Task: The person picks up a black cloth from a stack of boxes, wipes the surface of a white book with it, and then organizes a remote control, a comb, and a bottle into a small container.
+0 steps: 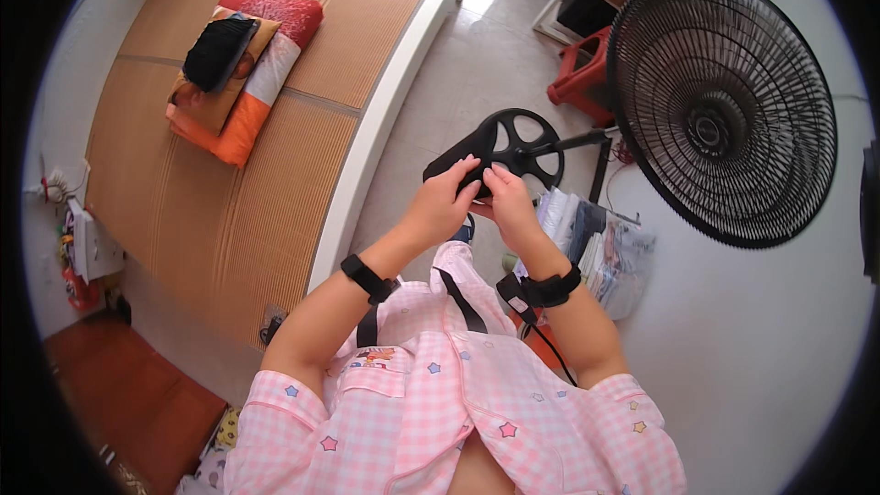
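Note:
Both of my hands are together in front of me, in the middle of the view. A dark black thing [458, 148], long and soft-looking, lies between them; its kind is hard to make out against the black fan base [522, 152] behind it. My left hand [449, 191] grips its near edge with the fingertips on top. Close beside, almost touching, my right hand [506, 199] pinches the same thing with thumb and fingers. Black bands circle both wrists.
On the left, a bed [302, 151] with a brown striped mat bears folded orange and red bedding [257, 119] and a black folded item [218, 53]. A large black standing fan [724, 110] is at right. A red stool [582, 73] and bagged goods [591, 238] stand nearby.

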`<move>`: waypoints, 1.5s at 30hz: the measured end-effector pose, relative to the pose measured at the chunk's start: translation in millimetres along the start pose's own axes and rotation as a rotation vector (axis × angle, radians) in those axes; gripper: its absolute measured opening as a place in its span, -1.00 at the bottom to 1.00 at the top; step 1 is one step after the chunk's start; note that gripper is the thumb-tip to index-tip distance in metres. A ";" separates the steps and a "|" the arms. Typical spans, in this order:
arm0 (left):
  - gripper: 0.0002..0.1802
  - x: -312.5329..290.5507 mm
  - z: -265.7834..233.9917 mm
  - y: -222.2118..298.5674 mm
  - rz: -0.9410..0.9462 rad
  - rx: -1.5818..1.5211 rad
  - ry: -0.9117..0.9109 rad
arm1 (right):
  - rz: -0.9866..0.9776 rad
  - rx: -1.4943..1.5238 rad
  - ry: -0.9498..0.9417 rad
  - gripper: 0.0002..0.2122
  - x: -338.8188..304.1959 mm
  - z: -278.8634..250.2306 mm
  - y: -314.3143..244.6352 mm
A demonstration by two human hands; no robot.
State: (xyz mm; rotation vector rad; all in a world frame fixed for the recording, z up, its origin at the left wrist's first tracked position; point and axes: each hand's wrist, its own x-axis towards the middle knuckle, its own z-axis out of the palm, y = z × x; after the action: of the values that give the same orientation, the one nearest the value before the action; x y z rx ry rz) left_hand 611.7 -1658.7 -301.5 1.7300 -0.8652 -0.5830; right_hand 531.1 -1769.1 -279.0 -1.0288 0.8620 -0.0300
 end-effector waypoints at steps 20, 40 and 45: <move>-0.67 74.9 77.9 -27.7 -0.332 -0.153 0.009 | -0.272 -0.502 0.096 -0.49 120.6 -162.3 -5.2; -0.76 138.4 204.0 -123.3 -0.641 -0.257 0.201 | -0.127 -0.170 0.713 -0.50 209.8 -362.8 64.5; -0.74 171.4 253.9 -107.6 -0.632 -0.276 0.169 | -0.372 -0.240 0.605 -0.46 254.8 -408.3 45.6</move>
State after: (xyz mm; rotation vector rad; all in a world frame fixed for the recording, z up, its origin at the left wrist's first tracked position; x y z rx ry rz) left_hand 558.3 -1925.8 -478.2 1.7526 -0.0911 -0.9056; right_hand 427.4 -2147.1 -562.1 -1.4273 1.2253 -0.5896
